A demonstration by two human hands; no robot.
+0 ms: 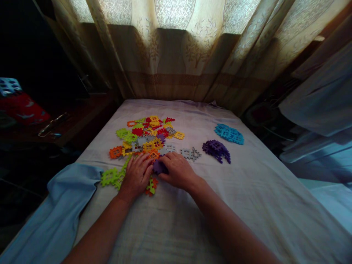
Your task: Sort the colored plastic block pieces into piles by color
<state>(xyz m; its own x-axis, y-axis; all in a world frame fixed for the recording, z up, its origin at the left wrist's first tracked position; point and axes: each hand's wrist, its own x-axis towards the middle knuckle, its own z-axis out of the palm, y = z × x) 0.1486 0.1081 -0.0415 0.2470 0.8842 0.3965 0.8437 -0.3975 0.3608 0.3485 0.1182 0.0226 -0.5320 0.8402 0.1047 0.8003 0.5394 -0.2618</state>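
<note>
- Purple plastic: the purple piece [160, 168] lies flat on the bed [247, 205], pinned between my two hands at the near edge of the mixed heap [145, 136].
- I think it could slip or twist out of my hold. The sheet is soft and gives under pressure, so pushing down on the piece may tilt it rather than steady it.
- Its notched edges could also catch the orange tile [154, 155] just beyond my fingers and drag loose tiles along with it.
- My right hand [178, 171] is curled over the piece's right side and grips it. Most of the piece is hidden under these fingers.
- My left hand [137, 175] lies open and flat on the sheet, its fingertips touching the piece's left edge.
- An orange and green piece [151, 186] pokes out from under my left hand, which could shift it.
- The green pieces [111, 177] sit just left of that hand, by the blue cloth [63, 205].
- The grey pieces [190, 153] are near my right hand. The purple pile [216, 149] and the blue pile [229, 134] lie well apart.
</note>
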